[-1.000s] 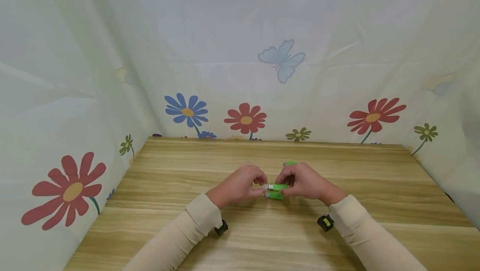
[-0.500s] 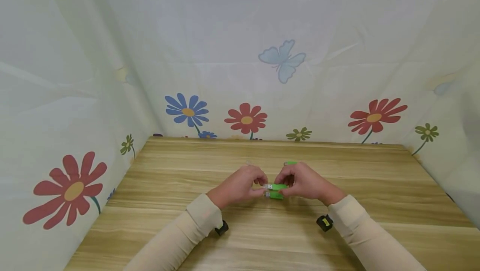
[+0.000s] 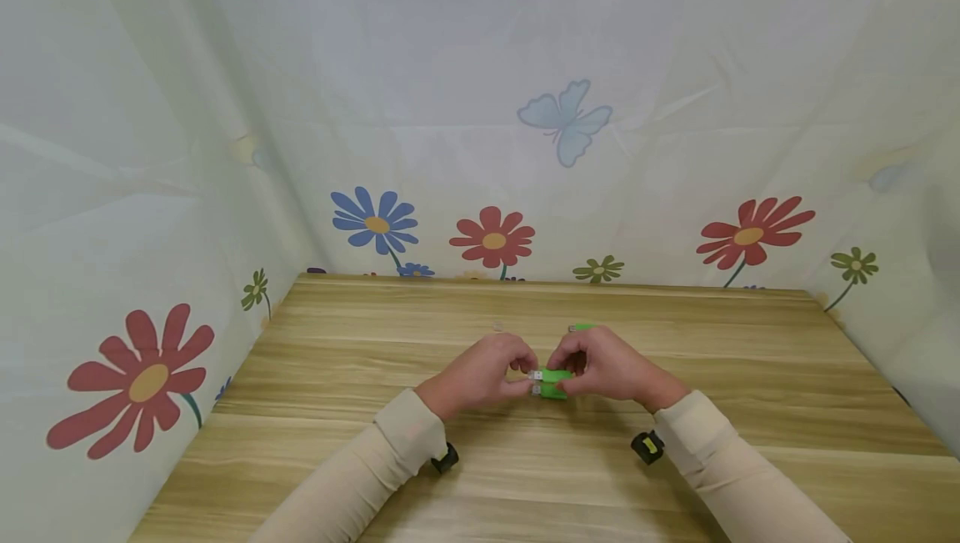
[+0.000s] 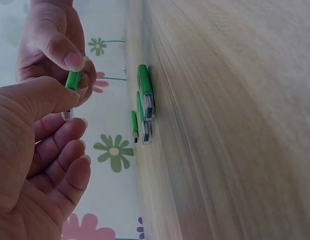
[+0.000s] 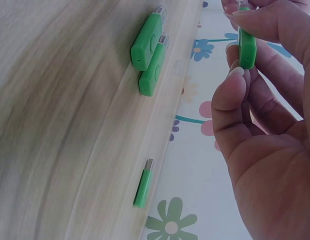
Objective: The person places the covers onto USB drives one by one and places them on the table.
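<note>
Both hands meet over the table on one green USB stick (image 5: 248, 51). My right hand (image 3: 611, 366) pinches its green body between thumb and fingers. At the connector end, the left hand (image 3: 483, 372) pinches a clear cap (image 4: 68, 115) with its thumb and index finger; its other fingers are loosely curled. Below the hands, two green USB sticks with clear caps lie side by side on the wooden table, a nearer one (image 5: 146, 44) and a farther one (image 5: 154, 72). Farther back lies a green USB stick with a bare metal plug (image 5: 143, 187).
A small clear piece (image 3: 498, 326) lies on the wooden table (image 3: 405, 318) beyond the left hand. Flower-printed white cloth (image 3: 637, 226) rises along the table's back edge and both sides. Black devices hang under both wrists, near the sleeve cuffs.
The two hands have drawn very slightly closer together along the held USB stick. The sticks on the table lie as before.
</note>
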The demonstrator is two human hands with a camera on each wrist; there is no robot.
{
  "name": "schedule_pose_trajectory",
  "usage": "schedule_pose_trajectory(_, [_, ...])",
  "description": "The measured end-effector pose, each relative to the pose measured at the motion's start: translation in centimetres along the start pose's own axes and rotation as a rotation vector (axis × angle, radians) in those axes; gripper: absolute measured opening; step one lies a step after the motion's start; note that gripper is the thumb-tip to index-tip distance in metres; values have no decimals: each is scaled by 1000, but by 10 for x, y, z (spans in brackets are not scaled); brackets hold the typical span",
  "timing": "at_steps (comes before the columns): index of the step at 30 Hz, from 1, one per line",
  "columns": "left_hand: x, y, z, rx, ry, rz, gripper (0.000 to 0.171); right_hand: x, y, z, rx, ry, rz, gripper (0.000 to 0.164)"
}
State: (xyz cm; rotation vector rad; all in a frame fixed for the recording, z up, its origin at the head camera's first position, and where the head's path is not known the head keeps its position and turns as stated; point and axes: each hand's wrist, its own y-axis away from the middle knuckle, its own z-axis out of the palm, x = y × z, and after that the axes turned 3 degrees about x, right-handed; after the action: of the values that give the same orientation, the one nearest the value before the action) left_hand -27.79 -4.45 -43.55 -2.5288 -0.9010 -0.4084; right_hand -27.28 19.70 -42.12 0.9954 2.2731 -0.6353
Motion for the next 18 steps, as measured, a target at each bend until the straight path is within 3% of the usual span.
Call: schedule_pose_trajectory(18, [2,0,1,-7,-10,-23,13,0,0,1,21,22,-68,16])
